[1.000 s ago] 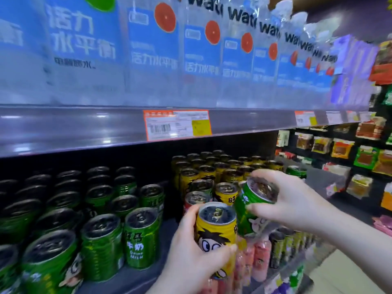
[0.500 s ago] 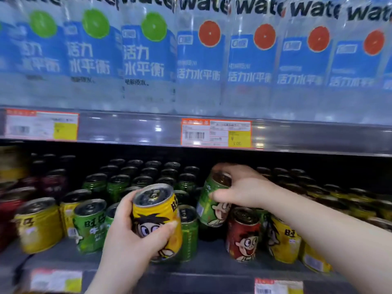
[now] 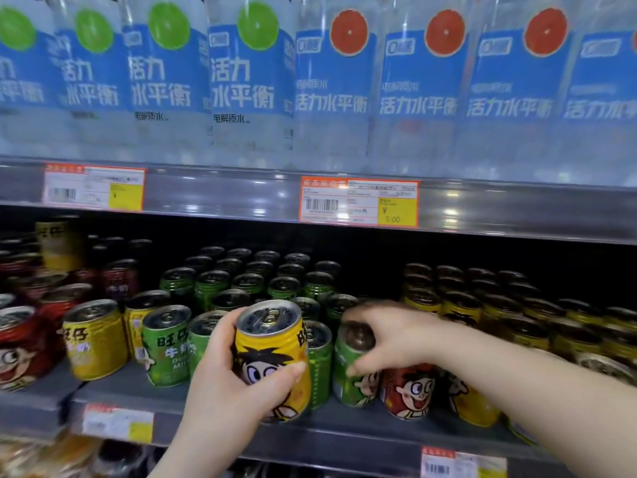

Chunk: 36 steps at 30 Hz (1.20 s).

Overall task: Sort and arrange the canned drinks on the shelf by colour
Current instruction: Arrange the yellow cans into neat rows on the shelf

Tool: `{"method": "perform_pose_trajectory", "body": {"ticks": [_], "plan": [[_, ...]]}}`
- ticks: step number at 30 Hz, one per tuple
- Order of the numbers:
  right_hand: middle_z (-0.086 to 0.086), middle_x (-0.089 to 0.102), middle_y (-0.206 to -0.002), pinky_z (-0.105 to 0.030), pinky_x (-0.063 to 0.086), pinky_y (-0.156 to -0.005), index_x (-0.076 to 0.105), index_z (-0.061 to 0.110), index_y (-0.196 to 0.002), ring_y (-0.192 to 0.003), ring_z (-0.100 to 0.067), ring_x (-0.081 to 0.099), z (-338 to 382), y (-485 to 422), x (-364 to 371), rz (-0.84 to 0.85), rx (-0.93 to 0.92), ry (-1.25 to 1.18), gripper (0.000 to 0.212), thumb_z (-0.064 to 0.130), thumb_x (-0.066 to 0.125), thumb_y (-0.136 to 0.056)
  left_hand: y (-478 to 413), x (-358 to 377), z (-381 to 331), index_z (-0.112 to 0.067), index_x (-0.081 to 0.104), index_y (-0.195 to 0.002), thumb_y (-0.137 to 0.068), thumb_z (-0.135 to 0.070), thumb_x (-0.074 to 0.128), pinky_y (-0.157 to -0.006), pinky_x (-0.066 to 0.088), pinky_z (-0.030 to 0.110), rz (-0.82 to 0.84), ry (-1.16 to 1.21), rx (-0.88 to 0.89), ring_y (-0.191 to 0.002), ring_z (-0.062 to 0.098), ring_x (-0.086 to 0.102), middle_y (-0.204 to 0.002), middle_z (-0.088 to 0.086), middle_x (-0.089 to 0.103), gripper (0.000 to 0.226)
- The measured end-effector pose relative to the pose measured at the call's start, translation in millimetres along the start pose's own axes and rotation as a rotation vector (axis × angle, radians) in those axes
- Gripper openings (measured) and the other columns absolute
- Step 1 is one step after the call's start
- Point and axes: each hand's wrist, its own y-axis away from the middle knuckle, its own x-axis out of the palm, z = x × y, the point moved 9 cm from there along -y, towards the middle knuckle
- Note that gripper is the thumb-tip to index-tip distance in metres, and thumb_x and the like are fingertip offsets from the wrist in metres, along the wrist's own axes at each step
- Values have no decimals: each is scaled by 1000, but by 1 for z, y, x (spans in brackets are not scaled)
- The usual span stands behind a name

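Observation:
My left hand (image 3: 220, 384) grips a yellow can (image 3: 272, 357) with a cartoon face, held in front of the shelf (image 3: 344, 429). My right hand (image 3: 389, 336) is closed over the top of a green can (image 3: 351, 374) that stands at the shelf's front, beside a red can (image 3: 408, 391). Green cans (image 3: 248, 281) fill the middle rows behind. Yellow cans (image 3: 489, 305) fill the right side. At the left front stand a yellow can (image 3: 94, 339), a green can (image 3: 165, 346) and a red can (image 3: 20, 346).
The shelf above (image 3: 224, 194) carries large blue-labelled water bottles (image 3: 241, 81) and price tags (image 3: 358, 201). Dark red cans (image 3: 117, 281) sit at the back left. A lower shelf with more goods shows under the front edge.
The view has moved closer to the shelf. My right hand has brought the green can down from a tilted hold onto the shelf front. My left hand still holds the yellow can.

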Motion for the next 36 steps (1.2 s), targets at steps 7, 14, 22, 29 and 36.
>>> {"method": "perform_pose_trajectory", "body": {"ticks": [7, 14, 22, 29, 36], "plan": [[1, 27, -153, -31, 28, -112, 9, 36, -147, -138, -20, 27, -26, 19, -7, 39, -10, 132, 107, 62, 71, -64, 1, 31, 0, -41, 54, -102, -35, -44, 78, -72, 50, 23, 119, -11, 9, -83, 2, 67, -93, -18, 70, 72], [6, 40, -144, -28, 43, -96, 29, 32, -142, -128, -15, 43, -39, 39, -7, -6, 38, 112, 85, 57, 68, -71, 4, 65, 8, -41, 52, -105, -35, -42, 80, -67, 50, 16, 205, -42, -22, -82, -3, 66, -92, -24, 69, 75], [18, 40, -129, -19, 37, -95, 34, 36, -140, -117, -1, 40, -74, 97, -89, -255, 73, -38, 77, 49, 69, -73, 11, 126, 15, -37, 51, -107, -46, -28, 81, -64, 48, 7, 348, -77, -46, -81, -5, 65, -90, -24, 69, 68], [16, 44, -135, -15, 46, -90, 37, 37, -139, -113, 1, 47, -102, 141, -99, -327, 105, -85, 78, 44, 73, -70, 7, 189, 30, -41, 38, -113, -65, -24, 80, -67, 38, 5, 367, -247, -19, -93, -5, 53, -105, -21, 54, 66], [21, 41, -127, -15, 50, -83, 37, 37, -137, -113, 0, 48, -118, 156, -90, -300, 87, -89, 76, 45, 73, -71, 5, 202, 56, -33, 15, -143, -72, -19, 76, -96, 29, 16, 339, -348, -60, -123, 7, 38, -136, -7, 32, 95]]}}
